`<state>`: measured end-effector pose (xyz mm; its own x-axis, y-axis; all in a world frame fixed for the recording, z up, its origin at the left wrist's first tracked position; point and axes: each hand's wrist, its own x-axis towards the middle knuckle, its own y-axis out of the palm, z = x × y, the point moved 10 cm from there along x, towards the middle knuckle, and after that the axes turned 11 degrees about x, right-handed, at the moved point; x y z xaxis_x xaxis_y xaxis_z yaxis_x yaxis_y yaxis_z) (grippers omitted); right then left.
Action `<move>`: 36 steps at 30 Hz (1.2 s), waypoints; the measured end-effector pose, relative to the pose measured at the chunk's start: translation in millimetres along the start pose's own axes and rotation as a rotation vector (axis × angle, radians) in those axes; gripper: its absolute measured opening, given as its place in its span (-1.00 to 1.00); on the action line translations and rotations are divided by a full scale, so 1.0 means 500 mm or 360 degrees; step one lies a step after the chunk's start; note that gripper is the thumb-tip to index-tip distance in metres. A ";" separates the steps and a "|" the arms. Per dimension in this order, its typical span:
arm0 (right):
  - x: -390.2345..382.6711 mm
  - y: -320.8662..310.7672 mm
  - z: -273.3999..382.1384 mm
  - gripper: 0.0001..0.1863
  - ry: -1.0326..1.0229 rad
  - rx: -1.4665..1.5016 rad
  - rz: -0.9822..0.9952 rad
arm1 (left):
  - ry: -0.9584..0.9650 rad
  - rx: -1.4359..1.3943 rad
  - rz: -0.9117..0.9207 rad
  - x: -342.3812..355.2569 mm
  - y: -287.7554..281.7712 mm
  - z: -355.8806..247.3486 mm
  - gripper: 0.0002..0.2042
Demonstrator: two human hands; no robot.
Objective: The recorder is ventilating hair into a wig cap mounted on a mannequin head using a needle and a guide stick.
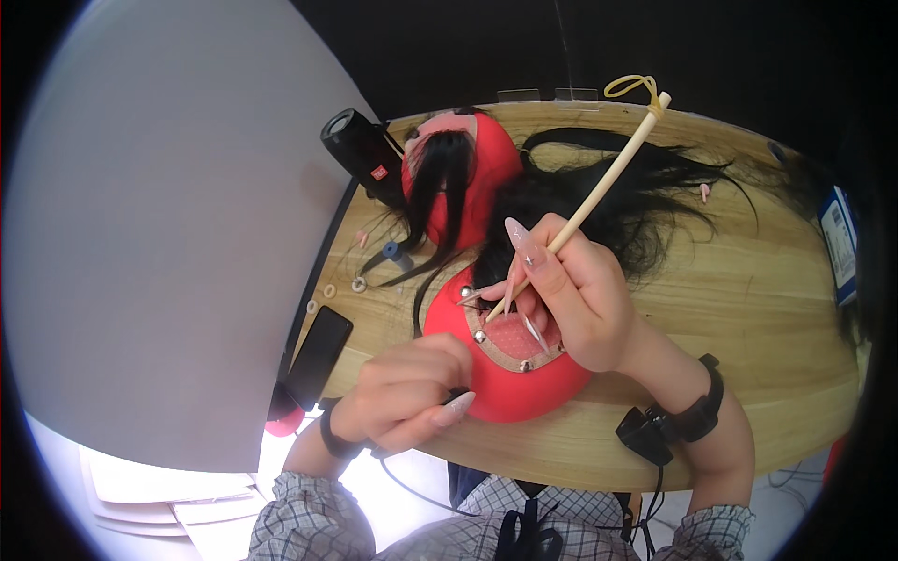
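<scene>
My right hand (580, 290) is closed in a pen-like grip on a wooden-handled needle (608, 182), tilted up to the right with a yellow rubber band at its top end. Its lower end meets the edge of the pink mesh (510, 338) on a red wig head (514, 402). Beige trim borders the mesh, with several round silver pins along it. At the wig head's left side my left hand (412, 388) is closed, pinching a tuft of black hair (456, 394) between thumb and fingers; most of the tuft is hidden. Long black hair (580, 220) spreads behind the wig head.
A second red wig head (496, 150) with black hair stands behind, beside a black cylindrical speaker (360, 154). On the left lie a phone (320, 348), a blue spool (393, 252) and small rings (358, 284). A blue-and-white box (839, 245) stands at the right edge.
</scene>
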<state>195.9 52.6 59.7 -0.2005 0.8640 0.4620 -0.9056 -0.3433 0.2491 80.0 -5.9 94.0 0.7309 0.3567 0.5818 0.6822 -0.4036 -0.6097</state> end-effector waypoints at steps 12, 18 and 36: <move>0.008 -0.009 -0.021 -0.78 0.0110 0.0022 -0.0062 | -0.0079 0.0151 -0.0152 -0.005 -0.006 0.011 -0.71; 0.011 -0.010 -0.017 -0.80 0.0025 0.0110 -0.0077 | -0.0126 0.0158 -0.0149 -0.006 -0.003 0.018 -0.70; 0.020 -0.006 0.011 -0.76 -0.0001 0.0726 -0.0012 | -0.0508 0.0503 -0.0533 -0.090 -0.094 0.052 -0.60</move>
<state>198.5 60.1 68.0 -0.1941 0.8668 0.4594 -0.6496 -0.4645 0.6019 15.5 19.0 82.3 0.4087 0.6792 0.6096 0.8142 0.0304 -0.5798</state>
